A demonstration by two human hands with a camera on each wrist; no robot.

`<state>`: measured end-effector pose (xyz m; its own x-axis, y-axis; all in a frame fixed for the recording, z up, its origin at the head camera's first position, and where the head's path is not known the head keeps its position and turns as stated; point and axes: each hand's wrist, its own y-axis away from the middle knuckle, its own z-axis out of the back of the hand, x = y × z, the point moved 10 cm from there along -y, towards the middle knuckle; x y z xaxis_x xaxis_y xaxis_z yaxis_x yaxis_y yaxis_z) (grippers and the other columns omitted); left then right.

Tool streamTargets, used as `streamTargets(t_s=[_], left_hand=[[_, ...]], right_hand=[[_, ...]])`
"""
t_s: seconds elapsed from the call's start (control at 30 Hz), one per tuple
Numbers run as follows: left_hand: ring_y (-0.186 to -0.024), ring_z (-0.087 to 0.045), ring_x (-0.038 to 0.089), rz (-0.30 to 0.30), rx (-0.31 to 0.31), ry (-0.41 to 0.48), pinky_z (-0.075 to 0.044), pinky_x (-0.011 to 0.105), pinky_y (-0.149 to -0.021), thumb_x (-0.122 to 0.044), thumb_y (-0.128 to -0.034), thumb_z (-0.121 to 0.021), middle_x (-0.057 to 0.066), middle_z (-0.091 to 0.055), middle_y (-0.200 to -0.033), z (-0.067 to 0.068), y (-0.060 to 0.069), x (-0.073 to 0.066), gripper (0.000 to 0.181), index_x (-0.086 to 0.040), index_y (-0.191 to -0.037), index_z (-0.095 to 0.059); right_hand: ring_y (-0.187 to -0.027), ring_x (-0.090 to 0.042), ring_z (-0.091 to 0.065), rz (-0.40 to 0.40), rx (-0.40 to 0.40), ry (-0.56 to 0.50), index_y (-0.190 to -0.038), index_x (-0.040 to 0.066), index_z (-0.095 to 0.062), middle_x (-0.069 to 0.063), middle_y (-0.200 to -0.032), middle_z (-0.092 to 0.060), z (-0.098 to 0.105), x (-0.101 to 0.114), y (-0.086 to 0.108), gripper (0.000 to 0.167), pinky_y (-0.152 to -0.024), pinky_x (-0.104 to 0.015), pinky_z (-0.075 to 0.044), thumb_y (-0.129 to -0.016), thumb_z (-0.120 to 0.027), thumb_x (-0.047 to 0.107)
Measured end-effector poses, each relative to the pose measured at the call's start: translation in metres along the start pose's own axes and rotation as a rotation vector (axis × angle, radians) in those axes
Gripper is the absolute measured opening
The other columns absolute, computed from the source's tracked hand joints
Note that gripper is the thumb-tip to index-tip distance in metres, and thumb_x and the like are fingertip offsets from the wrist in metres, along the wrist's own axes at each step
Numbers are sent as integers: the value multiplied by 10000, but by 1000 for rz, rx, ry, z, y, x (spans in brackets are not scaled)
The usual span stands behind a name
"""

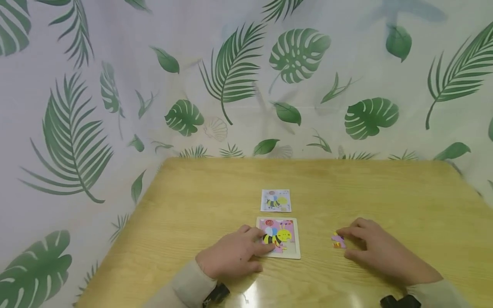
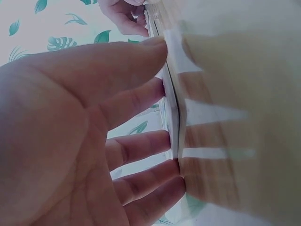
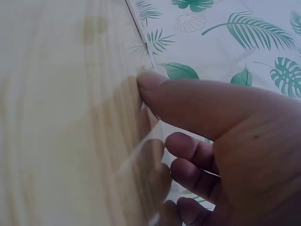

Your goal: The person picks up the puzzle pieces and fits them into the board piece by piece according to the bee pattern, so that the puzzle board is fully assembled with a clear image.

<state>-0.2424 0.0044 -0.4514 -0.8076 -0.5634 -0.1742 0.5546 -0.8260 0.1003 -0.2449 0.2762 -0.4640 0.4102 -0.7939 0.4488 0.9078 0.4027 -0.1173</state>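
Note:
A square jigsaw puzzle in a pale wooden frame (image 1: 298,250) lies on the table, showing a bee in yellow and black on pink. Bare backing shows at its lower right. My left hand (image 1: 235,252) rests on the puzzle's left side, fingers fairly straight over the edge; in the left wrist view the fingertips (image 2: 162,141) touch the frame. Right of the puzzle lie small purple, yellow and orange jigsaw pieces (image 1: 338,240). My right hand (image 1: 379,252) is beside them, index fingertip at their upper edge, thumb apart. The right wrist view hides the pieces.
A printed picture card (image 1: 276,201) with the same bee lies just behind the puzzle. The wooden table (image 1: 192,192) ends at a white cloth (image 1: 246,128) with green leaves, hanging behind and at the left.

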Motion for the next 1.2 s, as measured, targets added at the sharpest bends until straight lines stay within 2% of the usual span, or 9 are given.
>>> streamTargets(t_s=[0.1,0.23,0.5,0.67,0.8,0.93,1.07,1.2], left_hand=[[-1285,-458,252,-1,9,2,-465,357,-1018,-396,-982,-654,59,-459,-1511,-3,0,0,542,-309,-1499,-518],[-1291,-453,247,6,10,2,-463,361,-1022,-392,-990,-638,45,-455,-1515,-3,1,2,531,-319,-1501,-513],[-1250,-476,253,2,6,-3,-463,345,-1014,-370,-995,-613,52,-485,-1485,0,-1,2,511,-304,-1494,-522],[-1222,-488,241,-19,-15,-14,-476,341,-991,-358,-983,-628,48,-508,-1456,2,-3,-1,507,-302,-1479,-544],[-1214,-492,238,-32,-25,0,-476,330,-985,-350,-977,-639,53,-517,-1446,5,-4,-4,504,-290,-1471,-559],[-1216,-490,236,-32,-32,-3,-470,323,-991,-350,-979,-639,50,-518,-1444,6,-5,-3,497,-288,-1467,-564],[-1213,-490,233,-30,-32,-9,-472,313,-982,-350,-972,-644,42,-521,-1436,6,-4,-1,503,-298,-1466,-564],[-1196,-495,228,-37,-36,-36,-478,304,-966,-366,-968,-648,40,-520,-1436,7,-3,0,513,-305,-1470,-559]], right_hand=[[-958,-71,-492,1,-1,2,-1338,212,-663,148,-1093,-533,-2,0,1,516,-782,-326,-490,-916,-712,505],[-938,-88,-483,-41,7,3,-1368,252,-641,148,-1076,-525,-5,-1,-3,532,-784,-350,-473,-922,-689,536],[-917,-84,-498,-66,-23,-17,-1183,325,-704,175,-1018,-552,-7,-2,-10,312,-809,-374,-490,-926,-705,501],[-943,-86,-535,-70,-39,-26,-1115,280,-702,161,-1031,-570,-5,0,-11,286,-841,-405,-508,-901,-751,464],[-949,-80,-553,-104,-38,-44,-1071,260,-691,148,-1021,-577,-2,0,-11,293,-844,-393,-515,-891,-754,483],[-937,-66,-572,-141,-39,-111,-1066,261,-688,148,-1007,-599,-6,-2,-14,303,-840,-349,-516,-895,-741,506],[-907,-64,-587,-140,-55,-193,-1088,222,-692,141,-985,-630,-13,3,-21,329,-813,-298,-519,-889,-761,475],[-881,-52,-603,-117,-103,-230,-1089,188,-700,143,-967,-648,-15,15,-28,338,-780,-271,-529,-874,-790,433]])
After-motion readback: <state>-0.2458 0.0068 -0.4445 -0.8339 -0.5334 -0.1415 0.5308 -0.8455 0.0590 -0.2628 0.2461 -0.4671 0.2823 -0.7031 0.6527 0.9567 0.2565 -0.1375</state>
